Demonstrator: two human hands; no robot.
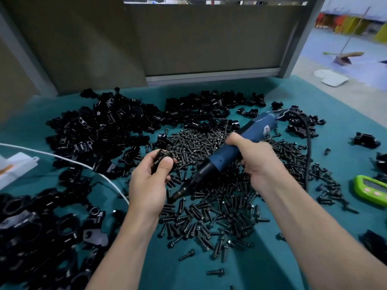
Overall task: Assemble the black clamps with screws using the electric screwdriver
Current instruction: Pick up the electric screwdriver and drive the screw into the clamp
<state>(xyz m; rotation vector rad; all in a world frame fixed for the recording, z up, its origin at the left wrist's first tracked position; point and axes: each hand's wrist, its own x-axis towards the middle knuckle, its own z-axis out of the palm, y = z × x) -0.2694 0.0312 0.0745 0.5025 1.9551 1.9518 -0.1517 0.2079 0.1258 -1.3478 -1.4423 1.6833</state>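
My left hand (149, 181) grips a small black clamp (159, 159) between thumb and fingers above the screws. My right hand (254, 159) holds the blue electric screwdriver (226, 152) around its grip, tilted with the black nose (182, 190) pointing down-left toward the screw heap just below my left hand. A wide pile of black screws (219, 206) covers the teal cloth (188, 268) in the middle. Heaps of loose black clamp parts (100, 130) lie at the back left and back centre (205, 109).
Larger black clamps (37, 231) are piled at the near left. A white cord (69, 160) crosses the left side beside a white plastic bag (16, 168). A green timer (370, 188) sits at the right edge. The screwdriver's black cable (306, 143) runs down the right.
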